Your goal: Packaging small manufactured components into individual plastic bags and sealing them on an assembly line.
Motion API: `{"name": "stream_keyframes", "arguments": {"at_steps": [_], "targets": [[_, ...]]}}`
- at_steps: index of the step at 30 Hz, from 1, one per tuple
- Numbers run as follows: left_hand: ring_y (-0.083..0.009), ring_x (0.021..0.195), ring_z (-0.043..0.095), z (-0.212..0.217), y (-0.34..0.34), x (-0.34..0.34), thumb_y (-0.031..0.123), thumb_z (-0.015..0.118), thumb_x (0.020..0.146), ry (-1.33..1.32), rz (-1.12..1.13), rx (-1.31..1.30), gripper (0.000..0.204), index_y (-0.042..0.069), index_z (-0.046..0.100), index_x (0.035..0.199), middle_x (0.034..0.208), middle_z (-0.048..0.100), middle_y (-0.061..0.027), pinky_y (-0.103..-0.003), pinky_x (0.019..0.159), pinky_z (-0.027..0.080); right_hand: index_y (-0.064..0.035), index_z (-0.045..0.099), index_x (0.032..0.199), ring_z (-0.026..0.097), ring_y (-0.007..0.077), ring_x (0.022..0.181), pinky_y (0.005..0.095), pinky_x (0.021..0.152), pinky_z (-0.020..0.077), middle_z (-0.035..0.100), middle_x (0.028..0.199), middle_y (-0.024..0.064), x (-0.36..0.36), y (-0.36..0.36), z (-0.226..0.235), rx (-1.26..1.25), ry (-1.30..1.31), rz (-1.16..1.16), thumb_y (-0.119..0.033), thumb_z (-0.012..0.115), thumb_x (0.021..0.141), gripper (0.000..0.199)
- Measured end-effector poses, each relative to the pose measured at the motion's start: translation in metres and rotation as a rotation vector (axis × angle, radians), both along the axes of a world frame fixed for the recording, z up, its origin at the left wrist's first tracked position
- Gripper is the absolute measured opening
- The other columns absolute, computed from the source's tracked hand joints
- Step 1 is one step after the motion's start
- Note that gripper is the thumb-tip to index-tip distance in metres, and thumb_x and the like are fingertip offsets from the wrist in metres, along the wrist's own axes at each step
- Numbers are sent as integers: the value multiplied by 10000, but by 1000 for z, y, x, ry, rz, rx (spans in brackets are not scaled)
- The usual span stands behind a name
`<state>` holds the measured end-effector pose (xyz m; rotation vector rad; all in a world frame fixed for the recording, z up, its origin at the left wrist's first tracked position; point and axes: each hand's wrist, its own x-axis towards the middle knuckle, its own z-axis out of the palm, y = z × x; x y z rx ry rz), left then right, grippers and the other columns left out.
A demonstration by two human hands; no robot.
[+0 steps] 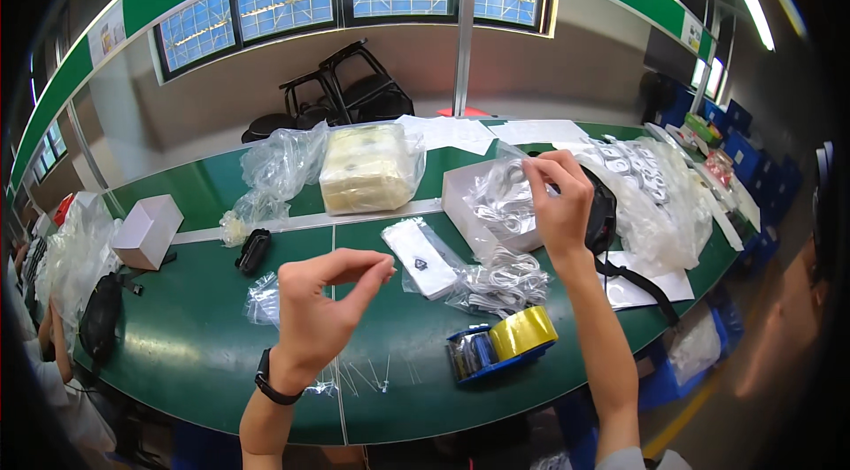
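My left hand (320, 311), with a black band on its wrist, is raised over the green table (208, 319), thumb and fingertips pinched together. Whatever it grips, if anything, is too small to make out. My right hand (564, 204) is also closed in a pinch, beside an open white box (460, 196) of white cables (509, 203). Clear plastic shows near its fingertips, but I cannot tell whether they hold it. Between the hands lie a bagged flat white pack (422, 258) and a bundle of white cables (505, 280). Small clear bags (263, 300) lie beside the left hand.
A blue tape dispenser with yellow tape (524, 333) stands near the front edge; thin white pieces (376, 377) lie left of it. Behind are a large wrapped block (367, 169) and a black case (254, 251). Plastic-wrapped white parts (651, 178) cover the right. A co-worker's arm (60, 337) shows at left.
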<state>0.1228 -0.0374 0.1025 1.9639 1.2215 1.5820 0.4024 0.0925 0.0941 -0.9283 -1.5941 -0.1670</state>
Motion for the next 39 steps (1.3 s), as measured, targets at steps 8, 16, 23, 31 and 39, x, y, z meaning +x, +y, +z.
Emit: {"name": "stream_keyframes", "arguments": {"at_steps": [8,16,23,31,39], "targets": [[-148,766,750,15,-5,-26,64,713,912,-54,56,-66,115,-36,742,962,816,765,-97,-234,719,555,-47,713,938,672,284,869,393,764,541,674,947,100,-4,-1,-50,-334,-562,-96,-179,757,838,171],[-144,765,749,16,1,-41,113,711,926,-54,51,-94,144,-21,750,962,804,764,-98,-237,720,553,-34,705,899,670,307,829,427,750,534,662,897,126,22,-9,-75,-537,-748,-73,-286,736,826,265],[-145,762,739,18,-1,-42,102,708,927,-21,3,-129,144,-28,748,975,817,760,-100,-244,726,562,-10,678,912,659,299,798,414,724,525,645,894,131,16,3,-68,-431,-845,40,-178,725,843,187],[-168,1026,706,-4,11,-25,109,751,906,-141,-191,-195,316,-17,704,1192,1099,741,-120,-287,922,541,-3,666,1108,582,219,1049,332,927,453,603,1074,101,-41,-43,-19,-574,-283,774,-44,629,943,174],[-152,1005,696,-5,0,-10,107,681,957,-330,-349,-296,206,-41,742,1086,1067,749,-114,-293,909,547,-4,564,1281,533,87,1062,304,938,454,615,1151,33,-92,-81,-19,-1057,-39,1175,-194,528,1068,288]]}}
